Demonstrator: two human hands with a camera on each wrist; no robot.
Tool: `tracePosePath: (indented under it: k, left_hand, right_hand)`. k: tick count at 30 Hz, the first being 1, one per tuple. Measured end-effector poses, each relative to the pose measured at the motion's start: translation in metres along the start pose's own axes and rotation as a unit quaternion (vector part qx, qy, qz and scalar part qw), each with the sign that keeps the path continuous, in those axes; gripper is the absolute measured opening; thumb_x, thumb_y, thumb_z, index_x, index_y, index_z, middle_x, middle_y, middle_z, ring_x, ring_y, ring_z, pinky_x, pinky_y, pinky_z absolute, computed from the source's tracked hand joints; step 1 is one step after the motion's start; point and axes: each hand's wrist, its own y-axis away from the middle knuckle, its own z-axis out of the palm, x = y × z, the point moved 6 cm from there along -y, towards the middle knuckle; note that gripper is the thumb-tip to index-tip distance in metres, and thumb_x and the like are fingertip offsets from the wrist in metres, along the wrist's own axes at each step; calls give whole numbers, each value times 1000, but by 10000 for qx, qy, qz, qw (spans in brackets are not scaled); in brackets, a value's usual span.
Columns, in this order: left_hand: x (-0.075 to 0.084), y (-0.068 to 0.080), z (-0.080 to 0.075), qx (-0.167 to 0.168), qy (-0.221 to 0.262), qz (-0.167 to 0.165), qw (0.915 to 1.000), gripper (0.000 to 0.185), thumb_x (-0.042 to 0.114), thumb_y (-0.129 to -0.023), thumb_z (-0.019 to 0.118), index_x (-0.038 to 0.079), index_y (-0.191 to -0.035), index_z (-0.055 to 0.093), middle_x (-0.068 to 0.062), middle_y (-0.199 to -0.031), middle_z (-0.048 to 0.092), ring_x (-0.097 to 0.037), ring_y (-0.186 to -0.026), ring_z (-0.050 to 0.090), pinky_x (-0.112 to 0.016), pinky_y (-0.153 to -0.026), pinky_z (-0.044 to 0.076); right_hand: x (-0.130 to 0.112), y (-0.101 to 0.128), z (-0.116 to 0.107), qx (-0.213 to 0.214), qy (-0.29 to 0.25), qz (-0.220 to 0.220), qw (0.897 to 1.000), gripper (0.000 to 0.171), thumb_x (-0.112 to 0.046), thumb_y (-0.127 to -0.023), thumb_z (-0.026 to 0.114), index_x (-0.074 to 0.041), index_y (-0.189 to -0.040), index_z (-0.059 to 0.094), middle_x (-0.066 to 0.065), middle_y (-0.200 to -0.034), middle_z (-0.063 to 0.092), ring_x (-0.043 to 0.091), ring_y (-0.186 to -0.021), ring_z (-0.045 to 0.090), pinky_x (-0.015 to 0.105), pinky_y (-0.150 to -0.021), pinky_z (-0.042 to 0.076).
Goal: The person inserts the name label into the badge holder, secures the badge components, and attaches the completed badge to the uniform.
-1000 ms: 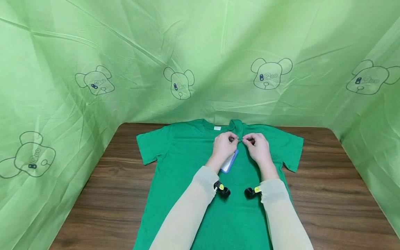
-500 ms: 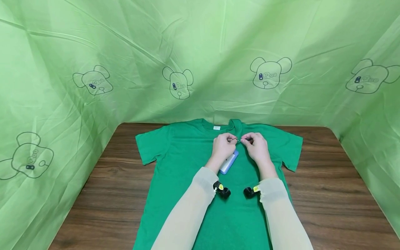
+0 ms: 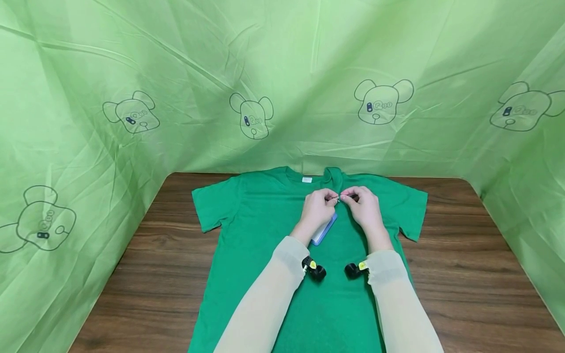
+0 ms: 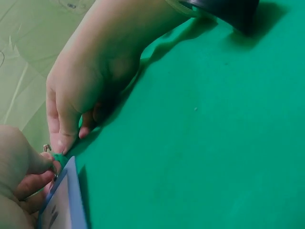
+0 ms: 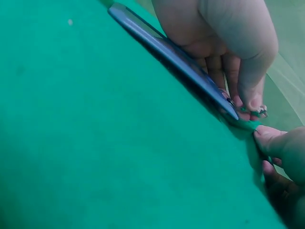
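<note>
A green T-shirt [image 3: 265, 245] lies spread out, collar at the far side. In the head view my left hand [image 3: 319, 206] and right hand [image 3: 364, 208] meet just below the collar. With thumb and fingers, my left hand pinches a small metal pin [image 5: 261, 112], whose exact form is too small to tell. Beneath that hand a blue-edged badge holder [image 4: 75, 193] stands tilted against the shirt. The thumb and fingertips of my right hand pinch a raised fold of shirt fabric [image 5: 248, 125] beside the metal piece. My left hand partly hides the holder in the head view.
Under the shirt is a dark wooden table [image 3: 468, 255]. Light green cloth [image 3: 300, 59] with printed bear heads hangs at the back and both sides. A white label [image 3: 307, 180] shows inside the collar. Each wrist carries a black camera [image 3: 317, 272].
My left hand has moved slightly right, so both hands' fingertips are closer together. The badge holder is now more covered by my left hand. My right hand has barely moved.
</note>
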Motion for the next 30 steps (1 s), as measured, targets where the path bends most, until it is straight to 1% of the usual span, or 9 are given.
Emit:
tracePosePath:
  k: [4, 8, 17, 20, 25, 30]
  left_hand:
    - [1, 1, 1, -23, -39, 34, 10000, 11, 20, -108, 71, 19, -107, 82, 8, -91, 74, -9, -82, 64, -28, -76, 53]
    - [1, 2, 0, 35, 6, 36, 10000, 10, 20, -108, 72, 19, -107, 82, 8, -91, 74, -9, -81, 64, -27, -75, 53]
    - [-1, 1, 1, -16, 170, 11, 9999, 11, 20, -108, 72, 20, -106, 83, 11, -89, 73, -7, -80, 63, -26, -74, 52]
    - [-1, 1, 1, -7, 234, 14, 9997, 11, 19, -107, 72, 20, -106, 83, 11, -90, 74, -7, -80, 64, -26, -75, 53]
    - [0, 1, 3, -108, 334, 45, 9994, 12, 15, -106, 72, 21, -105, 82, 12, -91, 74, -7, -80, 63, -26, -75, 52]
    - [1, 3, 3, -136, 473, -17, 9988, 12, 13, -105, 73, 20, -104, 82, 12, -92, 74, -7, -80, 63, -26, -75, 52]
  right_hand:
    - [0, -1, 0, -1, -42, -8, 10000, 14, -19, -106, 75, -7, -108, 81, 15, -110, 73, 33, -98, 69, 50, -88, 55]
    - [1, -1, 0, -25, -53, 33, 10000, 15, -20, -107, 75, -7, -109, 82, 15, -112, 73, 33, -99, 69, 50, -89, 55]
    - [4, 0, -1, -127, -11, 117, 9999, 16, -21, -107, 75, -7, -109, 82, 16, -113, 74, 33, -98, 68, 51, -89, 54]
    - [5, 0, -2, -134, 17, 124, 9998, 16, -21, -107, 75, -8, -110, 82, 16, -113, 75, 33, -98, 68, 51, -88, 54]
    - [5, -1, -2, -139, 51, 151, 9998, 14, -19, -107, 74, -8, -110, 82, 16, -113, 75, 33, -98, 69, 50, -88, 54]
    - [5, -1, -2, -151, 82, 175, 9997, 14, -18, -107, 74, -8, -110, 82, 16, -113, 76, 32, -98, 68, 50, -88, 54]
